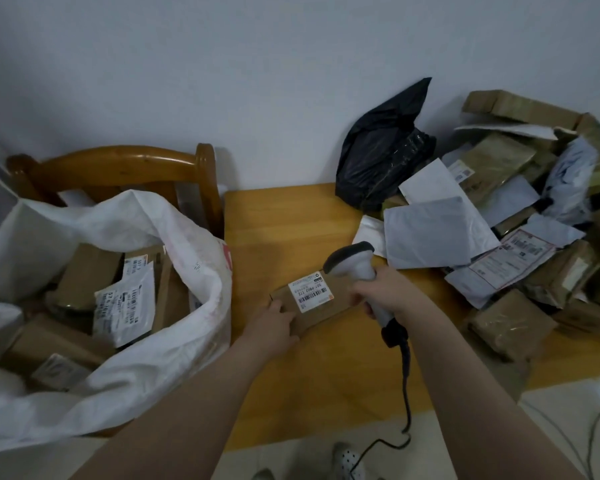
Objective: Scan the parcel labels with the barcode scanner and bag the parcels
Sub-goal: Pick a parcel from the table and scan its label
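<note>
R hand [388, 292] clamped round grip of barcode scanner [355, 266], head aimed left-down at label [310, 292]. Parcel [340, 296] is a small brown box flat on tabletop [291, 220], label up, long axis approx L–R, just left of scanner head. L hand [274, 323] holds its near-left end. White bag [187, 244] gapes further left, so L hand is nearer and prob. does the bagging.
</note>
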